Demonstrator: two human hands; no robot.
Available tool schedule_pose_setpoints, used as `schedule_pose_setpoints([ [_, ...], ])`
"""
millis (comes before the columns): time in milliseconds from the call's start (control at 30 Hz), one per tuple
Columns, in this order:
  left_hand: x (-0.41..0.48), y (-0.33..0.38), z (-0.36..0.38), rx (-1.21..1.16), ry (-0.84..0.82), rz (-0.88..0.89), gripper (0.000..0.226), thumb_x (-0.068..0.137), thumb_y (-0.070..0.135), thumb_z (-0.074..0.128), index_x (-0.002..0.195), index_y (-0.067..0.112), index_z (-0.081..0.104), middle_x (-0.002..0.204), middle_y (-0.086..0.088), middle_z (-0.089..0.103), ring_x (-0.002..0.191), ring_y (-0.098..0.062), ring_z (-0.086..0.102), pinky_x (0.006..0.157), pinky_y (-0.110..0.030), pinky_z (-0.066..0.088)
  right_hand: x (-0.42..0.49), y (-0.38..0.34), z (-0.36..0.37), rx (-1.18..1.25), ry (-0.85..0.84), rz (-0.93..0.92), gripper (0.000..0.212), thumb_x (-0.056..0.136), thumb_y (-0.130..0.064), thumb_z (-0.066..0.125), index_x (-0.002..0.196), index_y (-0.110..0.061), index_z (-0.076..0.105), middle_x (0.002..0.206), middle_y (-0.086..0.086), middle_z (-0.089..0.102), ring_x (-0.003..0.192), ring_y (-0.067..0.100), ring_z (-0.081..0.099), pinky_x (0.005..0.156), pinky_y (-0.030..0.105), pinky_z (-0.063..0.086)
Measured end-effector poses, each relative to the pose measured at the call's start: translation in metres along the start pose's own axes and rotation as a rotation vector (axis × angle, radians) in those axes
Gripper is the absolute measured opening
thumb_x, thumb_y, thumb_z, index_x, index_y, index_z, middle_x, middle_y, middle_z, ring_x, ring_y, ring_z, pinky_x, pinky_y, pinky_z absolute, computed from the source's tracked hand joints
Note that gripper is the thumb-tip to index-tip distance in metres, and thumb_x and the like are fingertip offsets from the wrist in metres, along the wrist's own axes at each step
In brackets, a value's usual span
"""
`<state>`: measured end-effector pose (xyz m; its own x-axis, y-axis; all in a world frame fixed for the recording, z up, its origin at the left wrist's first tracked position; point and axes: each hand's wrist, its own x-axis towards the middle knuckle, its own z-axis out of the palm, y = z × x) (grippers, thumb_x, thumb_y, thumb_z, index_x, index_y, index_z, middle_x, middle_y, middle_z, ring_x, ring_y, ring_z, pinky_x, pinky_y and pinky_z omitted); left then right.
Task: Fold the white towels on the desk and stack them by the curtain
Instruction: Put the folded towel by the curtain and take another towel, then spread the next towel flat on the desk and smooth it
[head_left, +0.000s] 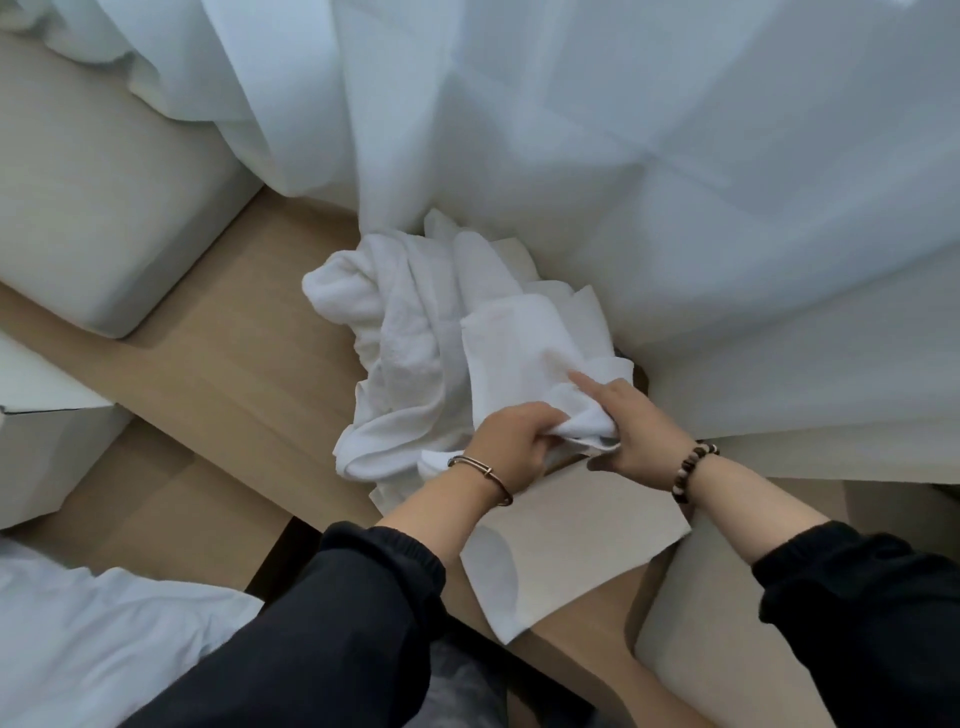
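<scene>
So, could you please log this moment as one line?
left hand: grips towel | right hand: grips towel | pile: unfolded, by curtain

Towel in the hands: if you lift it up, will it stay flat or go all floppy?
Probably floppy: the towel bunches into soft folds at the grip of the left hand and right hand. Likely light too, since it looks thin, like the crumpled pile beside it. Its nubby surface suggests it won't slip easily.
</scene>
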<state>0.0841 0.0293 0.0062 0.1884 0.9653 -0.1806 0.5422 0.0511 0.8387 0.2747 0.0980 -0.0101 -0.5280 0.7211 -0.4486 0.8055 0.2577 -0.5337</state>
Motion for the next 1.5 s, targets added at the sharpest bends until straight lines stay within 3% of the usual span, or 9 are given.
schedule_pose_setpoints([
  [200,-0.006,0.003,0.016,0.037,0.033,0.065,0.028,0.08,0.024,0.061,0.1,0.006,0.072,0.106,-0.012,0.068,0.101,-0.031,0.058,0.087,-0.04,0.044,-0.012,0.01,0.005,0.13,0.099,0.068,0.025,0.081,-0.011,0.073,0.105,-0.014,0.072,0.103,-0.001,0.043,0.1,0.024,0.052,0.086,0.024,0.039],
  [300,-0.003,-0.01,0.018,0.259,-0.085,0.019,0.089,0.067,0.042,0.081,0.143,0.022,0.039,0.155,-0.008,0.025,0.143,-0.028,0.019,0.115,-0.044,0.019,-0.02,0.004,-0.005,0.233,0.187,0.082,0.025,0.078,0.001,0.07,0.101,-0.008,0.072,0.123,0.006,0.051,0.118,0.024,0.05,0.095,0.022,0.035],
  [400,0.003,-0.009,0.024,0.365,-0.165,-0.046,0.12,0.059,0.055,0.08,0.151,0.032,0.006,0.16,0.005,0.0,0.146,-0.018,-0.008,0.116,-0.049,0.009,-0.034,-0.013,-0.017,0.48,0.207,0.061,0.027,0.075,0.004,0.067,0.092,-0.016,0.073,0.123,-0.004,0.062,0.114,0.014,0.054,0.094,0.026,0.046],
  [533,0.015,0.025,0.033,0.255,0.032,0.045,0.096,0.063,0.045,0.081,0.143,0.016,0.036,0.145,-0.003,0.042,0.14,-0.027,0.026,0.109,-0.053,0.025,-0.062,-0.024,-0.03,0.908,0.273,0.132,0.028,0.068,-0.006,0.059,0.087,-0.025,0.068,0.09,-0.009,0.066,0.076,0.006,0.062,0.055,0.02,0.048],
  [667,0.015,0.069,0.045,0.334,0.202,0.335,0.045,0.059,0.013,0.083,0.099,0.001,0.066,0.086,-0.013,0.066,0.076,-0.036,0.06,0.068,-0.04,0.048,-0.107,-0.011,-0.046,1.027,0.322,0.086,0.042,0.079,0.014,0.048,0.105,-0.015,0.065,0.125,0.003,0.062,0.117,0.026,0.058,0.088,0.054,0.048],
  [767,0.008,0.115,0.063,0.369,0.204,0.443,0.033,0.053,0.005,0.082,0.08,0.0,0.064,0.068,-0.011,0.061,0.059,-0.033,0.055,0.052,-0.033,0.043,-0.156,0.003,-0.06,1.185,0.366,0.066,0.048,0.074,-0.002,0.046,0.121,-0.008,0.056,0.132,0.009,0.056,0.123,0.024,0.052,0.098,0.038,0.046],
  [1100,0.002,0.247,0.142,0.484,-0.148,0.515,0.033,0.08,0.018,0.065,0.111,0.008,0.057,0.103,-0.009,0.062,0.096,-0.03,0.053,0.072,-0.032,0.033,-0.31,0.059,-0.094,1.252,0.466,0.112,0.072,0.068,0.009,0.064,0.133,-0.012,0.044,0.124,0.01,0.057,0.116,0.02,0.054,0.095,0.034,0.047],
  [1367,-0.029,0.329,0.196,0.478,-0.35,0.67,0.031,0.083,0.027,0.063,0.109,0.013,0.053,0.105,-0.007,0.062,0.096,-0.029,0.055,0.069,-0.029,0.032,-0.419,0.058,-0.086,1.106,0.91,0.378,0.062,0.068,0.015,0.071,0.123,-0.006,0.052,0.123,0.022,0.058,0.119,0.04,0.052,0.102,0.055,0.041],
  [1500,-0.056,0.359,0.218,0.505,-0.518,0.796,0.036,0.084,0.031,0.062,0.115,0.016,0.051,0.108,-0.005,0.063,0.097,-0.028,0.057,0.073,-0.033,0.042,-0.471,0.035,-0.058,1.005,1.134,0.557,0.049,0.077,0.0,0.073,0.121,-0.013,0.055,0.116,0.008,0.063,0.104,0.015,0.06,0.089,0.034,0.049],
])
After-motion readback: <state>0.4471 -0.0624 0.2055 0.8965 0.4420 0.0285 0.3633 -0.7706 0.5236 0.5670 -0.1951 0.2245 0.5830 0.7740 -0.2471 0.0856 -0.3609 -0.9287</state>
